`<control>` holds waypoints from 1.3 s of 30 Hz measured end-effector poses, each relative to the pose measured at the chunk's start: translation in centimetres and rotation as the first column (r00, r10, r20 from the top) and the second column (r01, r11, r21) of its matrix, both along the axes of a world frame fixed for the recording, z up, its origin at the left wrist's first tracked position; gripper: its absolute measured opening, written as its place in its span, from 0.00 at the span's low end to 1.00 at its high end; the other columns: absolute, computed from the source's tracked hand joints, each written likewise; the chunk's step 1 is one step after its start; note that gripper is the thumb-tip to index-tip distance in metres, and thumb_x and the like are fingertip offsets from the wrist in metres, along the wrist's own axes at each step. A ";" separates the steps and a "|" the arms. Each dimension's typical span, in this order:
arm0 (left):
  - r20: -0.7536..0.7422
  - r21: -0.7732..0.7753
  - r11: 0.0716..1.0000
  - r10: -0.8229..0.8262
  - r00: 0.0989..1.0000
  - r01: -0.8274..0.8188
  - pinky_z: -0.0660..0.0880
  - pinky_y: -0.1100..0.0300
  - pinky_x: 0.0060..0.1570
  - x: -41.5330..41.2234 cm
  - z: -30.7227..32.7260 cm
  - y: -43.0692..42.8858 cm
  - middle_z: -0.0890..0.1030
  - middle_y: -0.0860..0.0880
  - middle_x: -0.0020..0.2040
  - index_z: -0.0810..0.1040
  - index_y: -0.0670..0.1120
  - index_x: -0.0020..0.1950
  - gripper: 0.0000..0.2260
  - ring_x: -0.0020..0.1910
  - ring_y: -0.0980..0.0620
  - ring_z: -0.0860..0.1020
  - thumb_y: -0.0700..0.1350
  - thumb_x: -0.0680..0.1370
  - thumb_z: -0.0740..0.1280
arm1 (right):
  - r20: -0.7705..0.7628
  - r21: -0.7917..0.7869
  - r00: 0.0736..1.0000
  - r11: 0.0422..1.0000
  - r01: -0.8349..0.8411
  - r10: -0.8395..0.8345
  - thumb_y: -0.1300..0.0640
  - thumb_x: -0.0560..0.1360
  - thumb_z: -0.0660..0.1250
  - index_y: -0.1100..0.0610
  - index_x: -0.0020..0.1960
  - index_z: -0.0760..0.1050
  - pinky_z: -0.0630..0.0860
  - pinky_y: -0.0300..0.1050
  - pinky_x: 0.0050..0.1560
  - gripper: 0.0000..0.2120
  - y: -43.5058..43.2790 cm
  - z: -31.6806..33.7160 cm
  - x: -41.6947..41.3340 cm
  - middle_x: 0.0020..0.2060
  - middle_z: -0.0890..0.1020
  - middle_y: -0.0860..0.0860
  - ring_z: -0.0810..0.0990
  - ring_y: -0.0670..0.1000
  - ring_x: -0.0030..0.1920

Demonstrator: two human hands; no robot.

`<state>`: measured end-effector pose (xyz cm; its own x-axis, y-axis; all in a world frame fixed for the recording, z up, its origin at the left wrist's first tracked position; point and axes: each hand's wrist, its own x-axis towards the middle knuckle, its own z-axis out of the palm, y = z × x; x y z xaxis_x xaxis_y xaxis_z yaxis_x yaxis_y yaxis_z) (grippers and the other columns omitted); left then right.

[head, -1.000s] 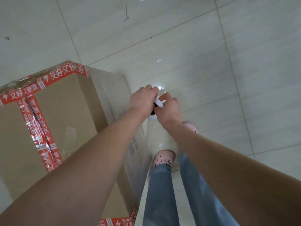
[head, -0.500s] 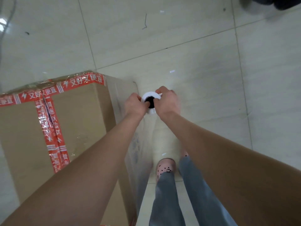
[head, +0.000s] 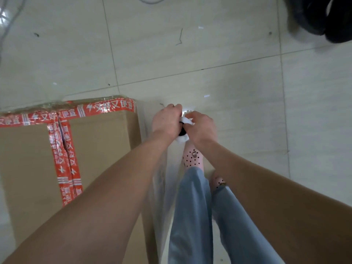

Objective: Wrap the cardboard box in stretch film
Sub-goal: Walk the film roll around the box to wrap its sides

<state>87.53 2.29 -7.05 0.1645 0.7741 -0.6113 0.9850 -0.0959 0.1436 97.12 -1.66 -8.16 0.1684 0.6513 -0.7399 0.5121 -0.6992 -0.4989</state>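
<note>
A tall cardboard box [head: 106, 141] sealed with red printed tape stands on the floor at my left. Clear stretch film [head: 162, 187] covers its right side and runs up to a film roll [head: 183, 137], seen end-on with a white rim and dark core, just right of the box's far right corner. My left hand [head: 167, 121] and my right hand [head: 202, 126] both grip the top of this upright roll, one on each side. Most of the roll is hidden below my hands.
Pale floor tiles [head: 247, 111] surround the box. My legs in blue jeans and pink perforated clogs [head: 192, 158] stand right beside the box's right side. A dark object [head: 320, 16] lies at the far right. Thin cables [head: 11, 14] lie at the far left.
I have stepped forward along the box's right side; the far corner now sits lower in view. Both hands stayed on the roll and carried it forward, my left foot stepping under it.
</note>
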 end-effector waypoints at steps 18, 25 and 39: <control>0.036 0.079 0.991 -0.115 0.993 0.111 0.68 0.55 0.38 -1.6 -0.7 5.0 0.73 0.46 0.55 0.72 0.44 0.57 0.11 0.53 0.46 0.74 0.41 0.75 0.65 | -0.073 -0.047 0.971 0.973 0.226 -0.229 0.60 0.71 0.65 0.53 0.53 0.72 0.76 0.46 0.41 0.11 4.9 -0.7 -2.3 0.50 0.79 0.55 0.80 0.56 0.45; -0.017 0.027 0.994 -0.105 0.994 0.106 0.69 0.55 0.39 -1.8 -1.0 7.9 0.76 0.45 0.49 0.74 0.44 0.50 0.05 0.47 0.43 0.76 0.43 0.76 0.64 | -0.050 -0.025 0.982 0.984 0.179 -0.180 0.60 0.72 0.64 0.52 0.56 0.74 0.76 0.48 0.48 0.14 6.4 -0.6 -2.2 0.54 0.78 0.51 0.78 0.54 0.51; -0.071 -0.136 0.881 0.447 0.892 -0.452 0.72 0.55 0.39 -5.1 -0.1 12.4 0.78 0.45 0.46 0.72 0.42 0.50 0.10 0.45 0.43 0.78 0.46 0.73 0.66 | -0.049 -0.020 0.969 0.970 0.242 -0.242 0.60 0.73 0.64 0.51 0.57 0.72 0.78 0.50 0.47 0.14 12.5 -0.5 -5.6 0.52 0.79 0.55 0.80 0.58 0.48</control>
<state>82.47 14.68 -7.15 -0.2046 0.6623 -0.7208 0.9220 0.3776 0.0852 91.53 10.81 -8.63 0.2817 0.5853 -0.7603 0.3009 -0.8063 -0.5093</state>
